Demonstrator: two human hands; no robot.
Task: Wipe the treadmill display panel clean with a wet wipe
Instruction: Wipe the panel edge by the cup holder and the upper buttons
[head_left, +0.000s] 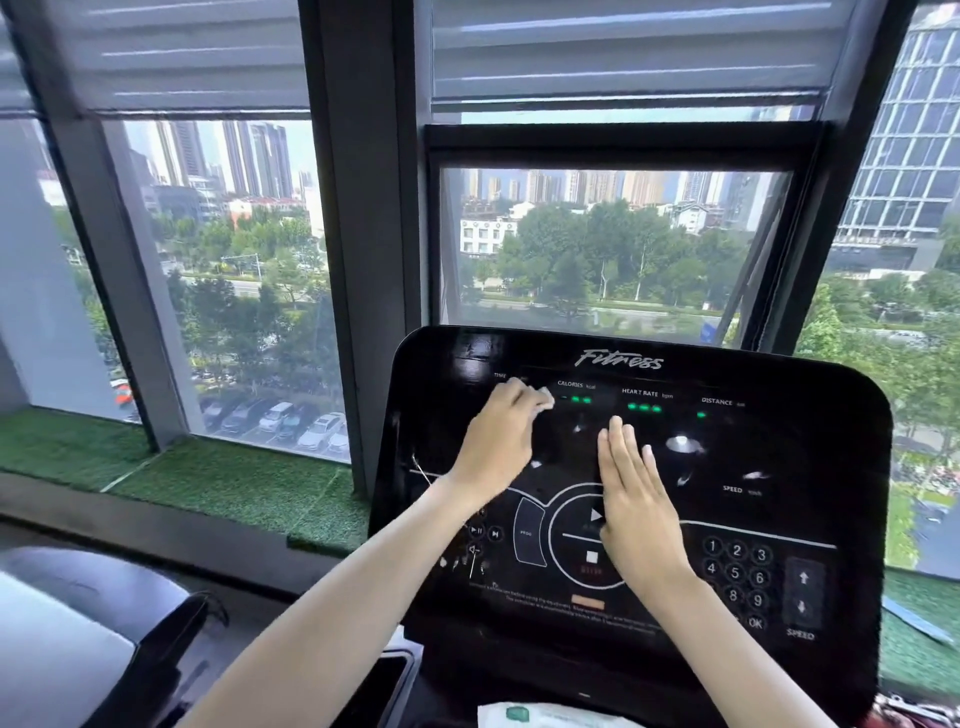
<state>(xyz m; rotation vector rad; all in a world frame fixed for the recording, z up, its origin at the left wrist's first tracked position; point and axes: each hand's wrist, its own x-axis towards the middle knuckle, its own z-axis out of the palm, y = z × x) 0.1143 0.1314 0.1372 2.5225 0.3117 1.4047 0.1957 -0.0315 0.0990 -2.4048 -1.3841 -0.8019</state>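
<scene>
The black glossy treadmill display panel (779, 447) fills the lower middle, with green readouts, round play and stop buttons and a number pad. My left hand (498, 441) presses a small white wet wipe (543, 401) against the upper left of the panel, near the TIME and CALORIES labels. My right hand (636, 519) lies flat on the panel's centre, fingers straight and close together, covering part of the round play button ring. It holds nothing.
A wet wipe packet (550, 716) lies at the bottom edge below the panel. Large windows with dark frames (363, 234) stand right behind the treadmill. Green artificial turf (208, 483) covers the sill. Another dark machine part (130, 623) sits at lower left.
</scene>
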